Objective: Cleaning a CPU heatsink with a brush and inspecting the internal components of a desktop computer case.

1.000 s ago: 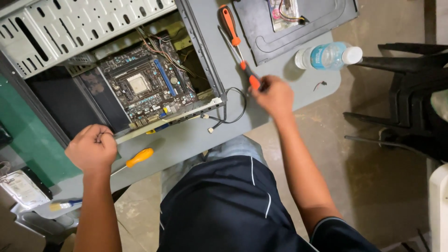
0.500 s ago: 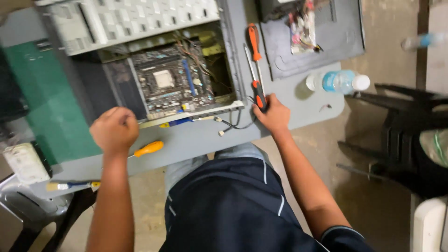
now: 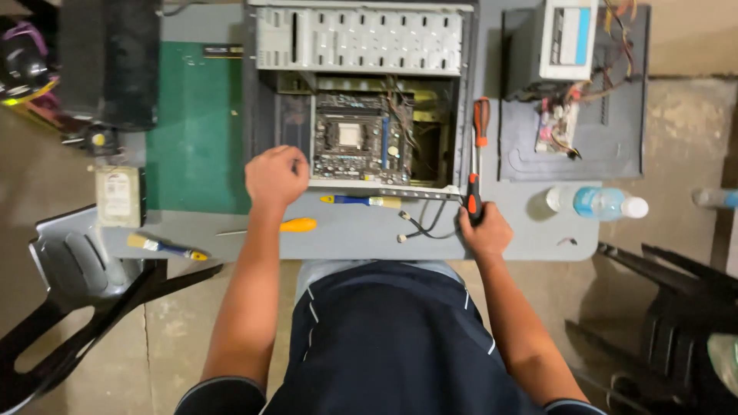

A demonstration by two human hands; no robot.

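From the head view, you sat at the near edge of the bench with an open computer case lying on its side in front of you, the motherboard showing inside.

Your right hand was at the near right corner of the case. Its fingers were wrapped fully round the black-and-red screwdriver, which pointed away from you along the case's right wall. An orange-handled tool lay in line just beyond it (whether the two touched, I could not tell).

Your left hand hovered over the near left corner of the motherboard bay with its fingers curled into a tight fist. I could not tell whether anything small sat inside it.

Between your hands, along the case's near edge, lay a blue-and-yellow screwdriver and a loose black cable. A yellow-handled screwdriver lay nearer the bench's front edge.

Toward the right edge stood a water bottle on its side, and a power supply sat on a grey side panel at the far right corner. A small brush and a hard drive lay at the left edge, beside a green mat.

I judged the step in hand to be taking up a driver for work on the board. Any move into the case would have called for lifting the tip clear of the wall and of that cable, and for steadying the case with your left hand.
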